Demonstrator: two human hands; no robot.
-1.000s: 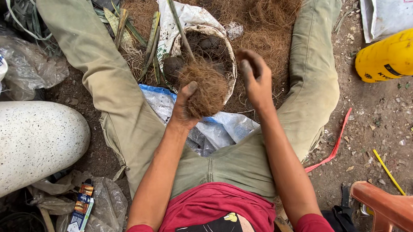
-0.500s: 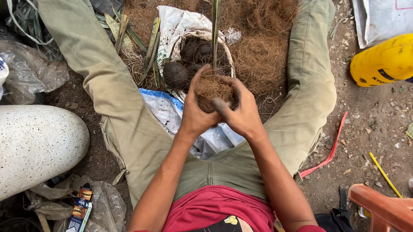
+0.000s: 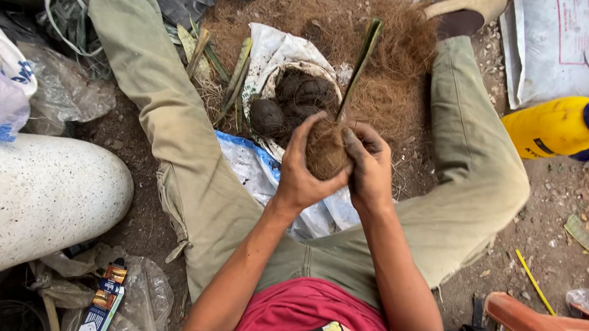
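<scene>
Both hands cup a brown ball of coconut fibre (image 3: pixel 324 153) between my spread legs. My left hand (image 3: pixel 303 168) wraps its left side, and my right hand (image 3: pixel 369 164) presses its right side. A green plant stalk (image 3: pixel 360 62) sticks up out of the ball, leaning to the upper right. Just beyond the ball sits a white sack (image 3: pixel 267 48) rolled open, with dark soil balls (image 3: pixel 284 101) inside. Loose brown fibre (image 3: pixel 397 57) is heaped behind it.
A white speckled pot (image 3: pixel 31 202) lies at the left. A yellow bottle (image 3: pixel 551 129) and a white bag (image 3: pixel 562 33) are at the right. Cut green stalks (image 3: pixel 224 71) lie by the sack. A small printed packet (image 3: pixel 102 303) rests on clear plastic at lower left.
My right hand came onto the fibre ball, joining the left. The ball now sits lower and nearer my body, and the stalk tilts to the right.
</scene>
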